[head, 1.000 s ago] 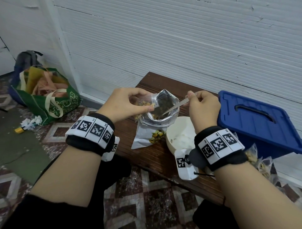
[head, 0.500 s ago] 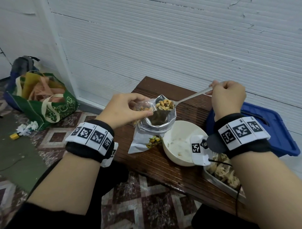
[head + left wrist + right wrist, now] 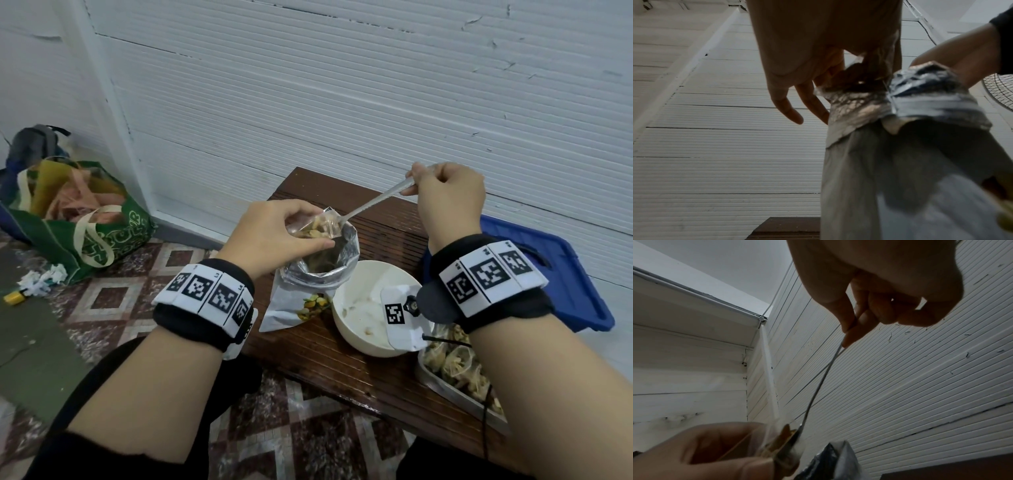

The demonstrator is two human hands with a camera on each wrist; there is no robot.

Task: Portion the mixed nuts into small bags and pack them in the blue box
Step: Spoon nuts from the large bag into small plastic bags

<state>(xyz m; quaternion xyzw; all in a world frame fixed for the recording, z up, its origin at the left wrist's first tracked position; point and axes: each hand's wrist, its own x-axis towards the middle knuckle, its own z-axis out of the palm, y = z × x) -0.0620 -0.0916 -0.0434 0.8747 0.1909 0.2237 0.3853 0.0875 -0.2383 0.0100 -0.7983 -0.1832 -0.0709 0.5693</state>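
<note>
My left hand pinches a small clear bag holding some nuts, held over the open foil nut pouch that stands on the wooden table. My right hand grips the handle of a metal spoon; the spoon's bowl is tipped into the small bag's mouth. In the right wrist view the spoon slants down into the clear bag. In the left wrist view the left hand holds the bag against the foil pouch. The blue box lies at the right, lid on.
A white bowl sits beside the pouch, nearly empty. A metal tray of filled small bags lies at the table's front right. A green tote bag and paper scraps are on the tiled floor at left. A white panelled wall stands behind.
The right hand lifted the spoon full of nuts out of the foil pouch and tipped it into the small bag held by the left hand. The left hand stayed nearly in place.
</note>
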